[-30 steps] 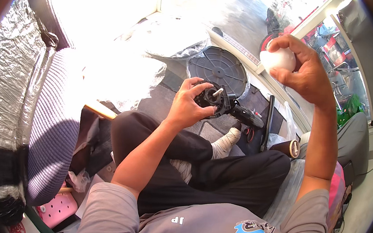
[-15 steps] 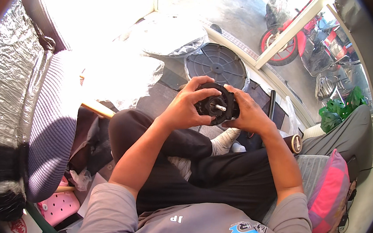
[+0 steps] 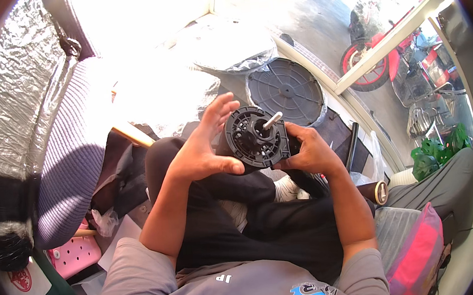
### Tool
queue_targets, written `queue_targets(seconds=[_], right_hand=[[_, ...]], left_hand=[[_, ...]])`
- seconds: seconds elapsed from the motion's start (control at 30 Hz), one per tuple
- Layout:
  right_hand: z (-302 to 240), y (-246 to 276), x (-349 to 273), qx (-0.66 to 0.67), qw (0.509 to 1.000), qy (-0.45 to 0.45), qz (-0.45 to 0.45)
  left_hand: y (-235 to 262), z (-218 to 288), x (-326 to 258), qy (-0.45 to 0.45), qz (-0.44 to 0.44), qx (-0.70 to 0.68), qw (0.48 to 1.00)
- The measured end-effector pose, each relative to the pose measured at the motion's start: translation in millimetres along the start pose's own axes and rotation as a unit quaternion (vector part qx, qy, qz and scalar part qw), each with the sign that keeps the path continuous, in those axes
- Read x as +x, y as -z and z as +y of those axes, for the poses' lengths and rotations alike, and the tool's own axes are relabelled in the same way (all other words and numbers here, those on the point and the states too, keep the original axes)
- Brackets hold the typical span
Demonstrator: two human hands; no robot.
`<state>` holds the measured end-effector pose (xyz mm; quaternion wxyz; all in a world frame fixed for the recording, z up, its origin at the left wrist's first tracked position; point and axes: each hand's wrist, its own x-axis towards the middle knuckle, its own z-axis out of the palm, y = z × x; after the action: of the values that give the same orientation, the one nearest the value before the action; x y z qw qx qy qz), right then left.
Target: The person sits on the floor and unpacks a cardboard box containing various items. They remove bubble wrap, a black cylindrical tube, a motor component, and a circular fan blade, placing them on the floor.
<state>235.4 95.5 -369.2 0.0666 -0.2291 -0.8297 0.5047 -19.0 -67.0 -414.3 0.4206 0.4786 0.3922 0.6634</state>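
Note:
In front of me, above my crossed legs, is a black round motor-like part (image 3: 250, 140) with a slotted, ribbed face and a pale metal shaft (image 3: 272, 120) sticking out toward the upper right. My right hand (image 3: 312, 150) grips its right side, thumb at the lower edge; most of those fingers are hidden behind it. My left hand (image 3: 205, 150) is spread at the left side, fingers raised off the part and thumb close to its lower left rim. Whether that thumb touches it I cannot tell. A dark curved thing (image 3: 306, 183) shows below the right hand.
A black round ribbed lid (image 3: 286, 90) lies beyond my hands, near plastic-wrapped bundles. A dark cylinder (image 3: 373, 192) with a gold-rimmed end lies by my right forearm. A pink clog (image 3: 76, 255) is at left, a pink cushion (image 3: 414, 247) at right, a motorcycle (image 3: 365, 67) behind the glass.
My left hand has come off the part's face and spread open to the left. The part has turned, so its slotted face and shaft show more fully. My right hand keeps hold.

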Motion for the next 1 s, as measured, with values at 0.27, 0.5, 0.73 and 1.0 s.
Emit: queue_targets(seconds=[0.27, 0.5, 0.73, 1.0], right_hand=[[-40, 11, 19, -0.075, 0.996, -0.034, -0.035], [-101, -12, 53, -0.396, 0.918, 0.02, -0.004], [-98, -3, 56, -0.254, 0.963, 0.021, -0.09], [-92, 30, 69, -0.497, 0.865, 0.042, -0.059]], left_hand=[[-1, -14, -23, 0.025, -0.025, 0.183, 0.982], [-3, -7, -22, 0.104, -0.019, 0.162, 0.981], [-1, -10, -21, 0.072, -0.02, 0.156, 0.985], [-2, -13, -22, 0.042, -0.015, 0.181, 0.982]])
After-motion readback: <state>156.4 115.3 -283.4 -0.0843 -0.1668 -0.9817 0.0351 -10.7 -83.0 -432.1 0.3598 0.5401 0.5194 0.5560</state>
